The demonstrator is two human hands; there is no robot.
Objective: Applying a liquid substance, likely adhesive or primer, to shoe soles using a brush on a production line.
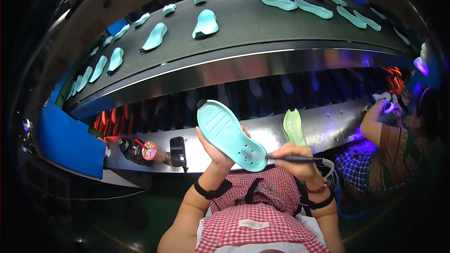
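A light teal shoe sole (224,129) with a black tip at its far end is held up in front of me. My left hand (214,152) is closed around its left edge and underside, with fingertips showing at its right edge. Between the fingers of my right hand (296,163) is a slim brush (300,159) with a black handle and a pale hose at its back end. The brush's blurred head lies over the near, holed end of the sole; I cannot tell if it touches. A yellow-green sole (294,127) lies on the metal ledge beyond my right hand.
Several teal soles (205,22) lie along the dark conveyor belt (239,23). Below it runs a red-lit rack of dark shapes. On the metal ledge (328,124) stand a dark bottle (133,152), a cup with a red straw (149,151) and a phone (177,152). A co-worker (389,145) sits at right.
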